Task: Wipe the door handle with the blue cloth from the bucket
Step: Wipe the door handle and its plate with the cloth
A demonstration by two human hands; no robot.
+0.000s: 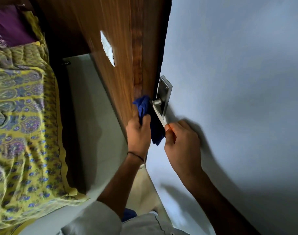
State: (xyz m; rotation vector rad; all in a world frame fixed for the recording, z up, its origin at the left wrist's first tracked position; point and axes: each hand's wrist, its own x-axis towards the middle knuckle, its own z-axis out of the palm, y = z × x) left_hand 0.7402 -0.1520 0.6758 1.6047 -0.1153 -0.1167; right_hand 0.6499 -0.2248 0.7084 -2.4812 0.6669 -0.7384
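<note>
The wiping step looks underway: the left hand (139, 128) grips the blue cloth (149, 116) against the door handle (159, 114), whose tip the right hand (180, 141) pinches; next, likely rubbing along the lever.

The door handle (159, 114) sits tight between the wooden panel (121, 56) and the pale door face (238, 65); the blue cloth (149, 119) fills the gap on the panel side; open floor (92, 119) lies between panel and bed (21, 116).

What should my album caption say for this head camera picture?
Left hand presses the blue cloth against the metal door handle, right hand steadying its tip.
</note>
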